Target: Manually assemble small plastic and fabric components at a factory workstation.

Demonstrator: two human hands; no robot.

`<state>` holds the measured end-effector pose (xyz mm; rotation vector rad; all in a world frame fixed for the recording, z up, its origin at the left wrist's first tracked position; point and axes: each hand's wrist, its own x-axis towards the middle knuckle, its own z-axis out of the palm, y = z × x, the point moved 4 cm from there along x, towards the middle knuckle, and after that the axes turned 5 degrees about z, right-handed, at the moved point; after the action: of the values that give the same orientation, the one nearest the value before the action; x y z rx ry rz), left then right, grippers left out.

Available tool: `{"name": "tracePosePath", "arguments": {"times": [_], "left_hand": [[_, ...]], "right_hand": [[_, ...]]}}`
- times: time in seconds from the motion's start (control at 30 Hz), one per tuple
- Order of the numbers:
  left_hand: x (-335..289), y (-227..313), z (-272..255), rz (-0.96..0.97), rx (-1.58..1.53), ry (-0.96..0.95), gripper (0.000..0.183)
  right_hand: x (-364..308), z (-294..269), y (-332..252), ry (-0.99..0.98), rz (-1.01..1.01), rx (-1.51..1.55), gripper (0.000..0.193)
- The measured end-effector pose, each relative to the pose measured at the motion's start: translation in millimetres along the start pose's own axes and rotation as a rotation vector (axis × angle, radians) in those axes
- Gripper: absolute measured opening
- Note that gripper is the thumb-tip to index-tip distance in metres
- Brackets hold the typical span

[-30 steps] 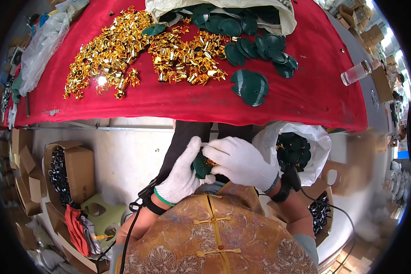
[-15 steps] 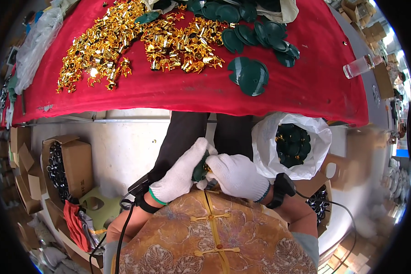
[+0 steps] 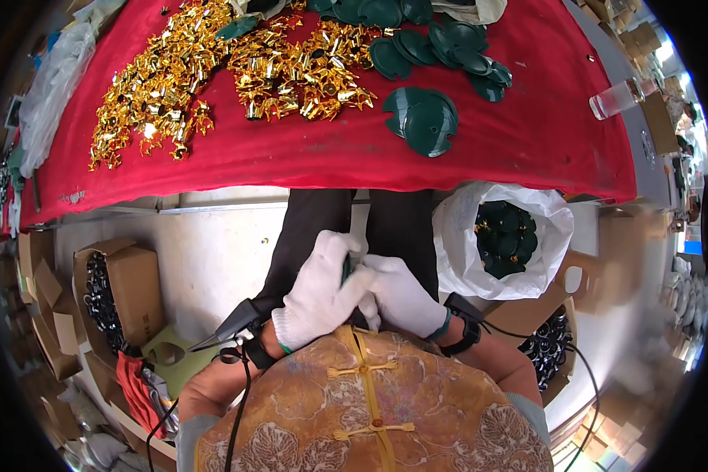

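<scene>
Both my hands wear white knit gloves and meet above my lap. My left hand [image 3: 322, 283] is closed around a dark green plastic disc [image 3: 347, 269], of which only a sliver shows between the gloves. Pressed against it from the right is my right hand [image 3: 401, 293], its fingers curled; whatever they pinch is hidden. On the red-covered table ahead lie heaps of shiny gold claw-shaped metal pieces [image 3: 153, 94]. Right of these are loose dark green discs [image 3: 423, 122], some overlapping.
A white bag [image 3: 554, 256] by my right knee holds green discs with gold pieces. Cardboard boxes [image 3: 134, 287] with black parts stand on both sides. A clear glass [image 3: 617, 101] lies near the right edge of the red cloth [image 3: 307, 161]. Cables run from my wrists.
My left hand has turned and closed further over the green disc, hiding most of it. The gold piece seen at my right fingers is now hidden. The view has shifted slightly.
</scene>
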<state>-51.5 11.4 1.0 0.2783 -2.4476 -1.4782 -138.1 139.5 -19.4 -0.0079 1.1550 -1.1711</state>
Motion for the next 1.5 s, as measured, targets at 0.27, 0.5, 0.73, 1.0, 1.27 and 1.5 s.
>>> {"name": "tracePosePath", "arguments": {"times": [0.27, 0.5, 0.73, 1.0, 1.27, 1.5], "left_hand": [[-11, -15, 7, -0.768, -1.013, -0.003, 0.050], [2, 1, -2, -0.186, -0.217, 0.050, 0.032], [0, -12, 0, -0.086, -0.062, 0.024, 0.037], [-9, -28, 4, -0.512, -0.618, 0.024, 0.037], [1, 9, -1, 0.059, 0.096, -0.015, 0.032], [-4, -21, -2, 0.061, 0.027, 0.017, 0.026]], "right_hand": [[-11, 18, -9, 0.404, -0.760, -1.420, 0.031], [2, 8, -7, 0.353, -0.556, -0.654, 0.017], [2, 6, -6, 0.144, -0.167, -0.391, 0.025], [6, 18, 8, 0.437, -0.720, -1.322, 0.035], [18, -2, 16, -0.133, 0.072, 0.389, 0.024], [0, 14, -4, 0.494, -0.769, -1.278, 0.033]]}}
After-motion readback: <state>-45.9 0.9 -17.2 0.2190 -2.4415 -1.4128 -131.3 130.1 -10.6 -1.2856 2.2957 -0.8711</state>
